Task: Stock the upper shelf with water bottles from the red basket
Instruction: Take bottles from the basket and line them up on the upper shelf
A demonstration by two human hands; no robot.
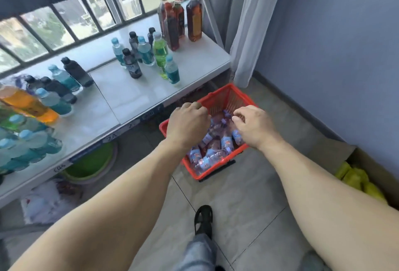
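Observation:
A red basket (224,96) sits on the tiled floor beside the white upper shelf (129,96). Several small water bottles (226,143) with blue labels lie jumbled inside it. Both my arms reach down over the basket. My left hand (187,125) hovers over the basket's left side with fingers curled downward, and I see nothing in it. My right hand (253,125) is over the right side, fingers bent toward the bottles; whether they touch one is hidden.
The shelf carries several bottles: tall tea bottles (179,20) at the back right, blue, black and green ones (146,55) in the middle, more at the left. A green basin (92,165) lies under the shelf. A cardboard box (367,175) stands right. My foot (204,219) is on the floor.

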